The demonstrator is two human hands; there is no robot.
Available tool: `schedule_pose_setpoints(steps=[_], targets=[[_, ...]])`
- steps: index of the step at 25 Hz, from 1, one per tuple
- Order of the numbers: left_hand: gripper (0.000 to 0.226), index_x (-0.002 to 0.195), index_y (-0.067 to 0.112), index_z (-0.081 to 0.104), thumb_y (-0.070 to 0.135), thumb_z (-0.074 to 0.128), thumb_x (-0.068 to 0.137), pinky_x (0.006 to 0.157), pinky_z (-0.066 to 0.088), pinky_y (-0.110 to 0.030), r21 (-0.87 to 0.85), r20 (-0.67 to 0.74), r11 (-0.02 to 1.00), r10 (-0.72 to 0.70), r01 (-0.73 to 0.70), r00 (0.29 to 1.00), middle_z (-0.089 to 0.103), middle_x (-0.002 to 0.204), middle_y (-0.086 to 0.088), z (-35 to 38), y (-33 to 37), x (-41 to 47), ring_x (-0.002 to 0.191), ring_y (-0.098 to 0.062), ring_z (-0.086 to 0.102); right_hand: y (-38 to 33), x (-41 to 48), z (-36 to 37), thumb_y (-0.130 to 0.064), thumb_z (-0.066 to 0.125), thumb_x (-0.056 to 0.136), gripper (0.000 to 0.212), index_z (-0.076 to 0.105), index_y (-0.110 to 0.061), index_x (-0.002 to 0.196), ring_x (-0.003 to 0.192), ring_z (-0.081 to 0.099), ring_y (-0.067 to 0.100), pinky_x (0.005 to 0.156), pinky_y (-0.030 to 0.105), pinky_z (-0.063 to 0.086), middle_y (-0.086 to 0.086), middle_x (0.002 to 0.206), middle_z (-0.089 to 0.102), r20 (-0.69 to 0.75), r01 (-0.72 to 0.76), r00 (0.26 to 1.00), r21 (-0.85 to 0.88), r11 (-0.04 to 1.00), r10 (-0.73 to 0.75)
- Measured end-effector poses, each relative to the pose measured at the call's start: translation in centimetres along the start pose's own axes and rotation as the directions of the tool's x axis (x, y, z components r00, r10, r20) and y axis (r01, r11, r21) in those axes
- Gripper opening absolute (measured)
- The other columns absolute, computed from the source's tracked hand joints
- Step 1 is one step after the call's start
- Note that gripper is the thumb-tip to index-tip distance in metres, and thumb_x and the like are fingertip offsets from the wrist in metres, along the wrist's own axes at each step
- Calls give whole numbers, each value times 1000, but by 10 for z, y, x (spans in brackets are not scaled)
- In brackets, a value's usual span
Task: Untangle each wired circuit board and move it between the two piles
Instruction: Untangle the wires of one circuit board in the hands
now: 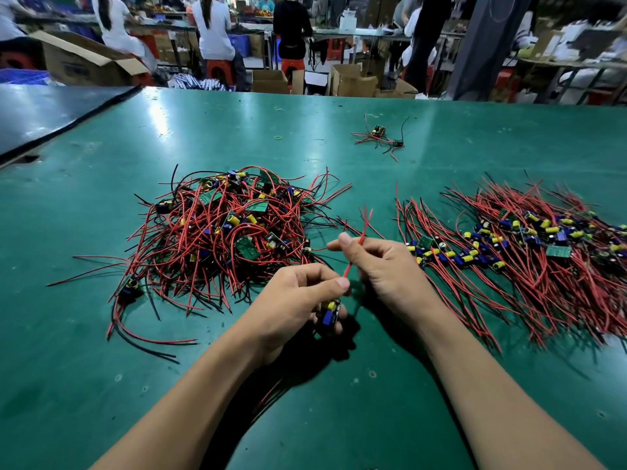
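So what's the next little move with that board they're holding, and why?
Probably draw the right hand up along the red wires to straighten them: the left hand grips the circuit board, which looks free of the tangled pile, and the neat pile lies combed straight.

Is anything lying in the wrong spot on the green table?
Yes. A small clump of wired boards lies alone farther back, apart from the tangled pile and the sorted pile.

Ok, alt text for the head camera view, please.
The left hand grips a circuit board while the right hand pinches its red wires above a green table. A tangled pile lies to the left, a combed-out pile to the right.
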State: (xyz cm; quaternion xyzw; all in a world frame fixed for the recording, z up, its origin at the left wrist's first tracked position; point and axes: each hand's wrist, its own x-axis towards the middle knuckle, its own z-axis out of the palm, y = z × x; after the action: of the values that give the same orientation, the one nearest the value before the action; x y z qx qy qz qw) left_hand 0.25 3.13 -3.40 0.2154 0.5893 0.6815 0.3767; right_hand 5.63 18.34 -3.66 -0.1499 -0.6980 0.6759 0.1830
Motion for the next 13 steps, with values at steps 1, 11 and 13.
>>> schedule_pose_setpoints(steps=[1,11,13], targets=[[15,75,11,65,16,66,89,49,50,-24,17,13,1000,-2,2,1000,62,60,-12,1,0,-1,47,-19,56,0,2,-4,-38,65,95,31,79,-10,96,49,56,-7,51,6,38,-17,51,61,-62,33,997,-34,999,-35],[13,89,-1,63,12,63,91,48,49,-24,54,30,999,-5,4,1000,61,60,-11,6,4,-3,49,-21,54,-11,10,-4,-53,46,101,60,64,-18,55,32,19,5,32,17,17,-7,54,33,50,-347,913,619,705,405],[13,88,-1,63,11,64,90,48,49,-24,46,34,999,-6,4,999,60,60,-11,6,4,-3,49,-20,55,-15,7,-10,-48,42,104,56,56,-19,58,36,24,7,35,20,18,-5,55,40,187,-403,901,696,595,392]])
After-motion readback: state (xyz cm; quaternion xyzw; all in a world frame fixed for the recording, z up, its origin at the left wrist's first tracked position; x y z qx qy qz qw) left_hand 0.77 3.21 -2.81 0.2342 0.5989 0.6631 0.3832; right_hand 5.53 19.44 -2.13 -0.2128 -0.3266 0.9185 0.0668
